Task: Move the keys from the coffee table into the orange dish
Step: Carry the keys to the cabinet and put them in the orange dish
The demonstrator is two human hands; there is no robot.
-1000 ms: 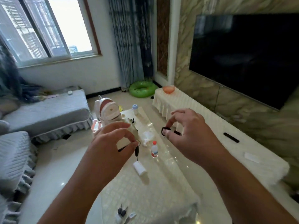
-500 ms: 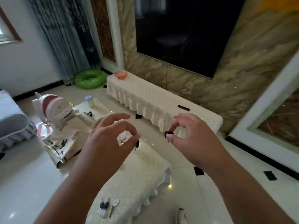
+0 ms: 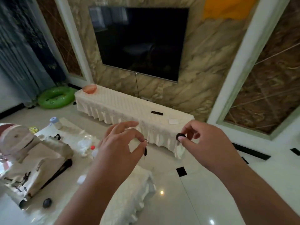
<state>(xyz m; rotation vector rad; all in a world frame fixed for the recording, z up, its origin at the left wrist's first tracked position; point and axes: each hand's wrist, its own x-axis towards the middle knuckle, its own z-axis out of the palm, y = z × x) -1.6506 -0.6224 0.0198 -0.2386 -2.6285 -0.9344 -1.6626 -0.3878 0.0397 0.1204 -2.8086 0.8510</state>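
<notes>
My left hand [image 3: 121,146] pinches a metal ring from which a small dark-headed key [image 3: 145,151] hangs down. My right hand [image 3: 203,140] pinches a second key by its black head [image 3: 181,136] between thumb and forefinger. Both hands are raised in front of me, above the coffee table's [image 3: 129,192] right end and the floor. The orange dish [image 3: 89,89] stands far off at the left end of the long white-covered TV cabinet [image 3: 129,108], well beyond both hands.
A black remote [image 3: 157,113] and a white card [image 3: 173,121] lie on the cabinet. The coffee table holds a white backpack [image 3: 29,153], a small bottle with a red cap [image 3: 93,149], a baby bottle [image 3: 54,121] and a dark pebble-like object [image 3: 47,202]. A green swim ring [image 3: 56,97] lies on the floor.
The view has swung right, from the window and sofa toward the TV wall. Both hands keep their keys and have moved further apart.
</notes>
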